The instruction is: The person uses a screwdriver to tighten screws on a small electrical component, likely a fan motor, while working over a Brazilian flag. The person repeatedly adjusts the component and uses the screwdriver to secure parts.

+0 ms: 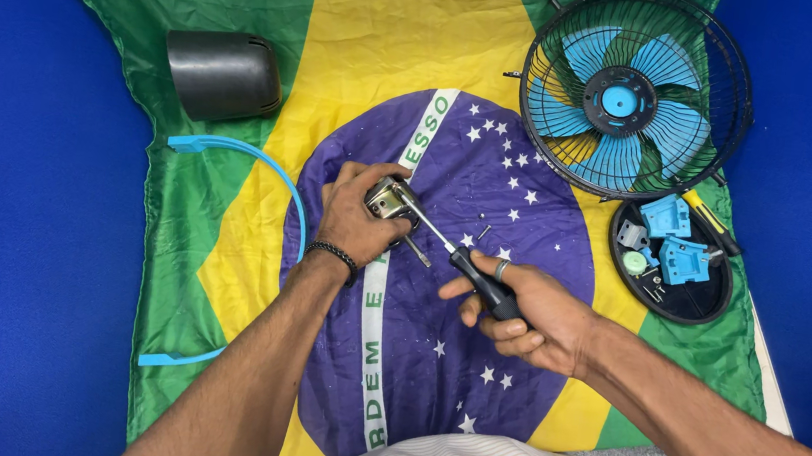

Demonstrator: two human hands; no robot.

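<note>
Over the middle of a flag [249, 0] spread on a blue surface [20, 268], the left hand [354, 221] is gripping a small metal motor [389, 199], fingers wrapped around its body and a thin shaft sticking out below. The right hand [527, 316] is closing around the black handle of a screwdriver [458, 256], whose tip is resting against the motor's top face.

The tip could be slipping off the screw head if the shaft is tilting too far, and it might then be jabbing the left fingers, which are lying right beside it. The motor is hanging in the air with no support, so a hard push could be twisting it out of the grip. A small screw [484, 231] is lying loose on the cloth just beside the tool, and it could easily be rolling away and getting lost among the white stars.

Up at the right, a caged fan [636, 91] with blue blades is lying flat. Below it, a black oval tray [695, 299] is holding blue plastic parts [668, 217]. A dark housing [223, 73] is sitting upper left, and a curved blue strip [263, 158] is arching along the left side. The flag is carrying a white band with green lettering across its dark blue disc.
</note>
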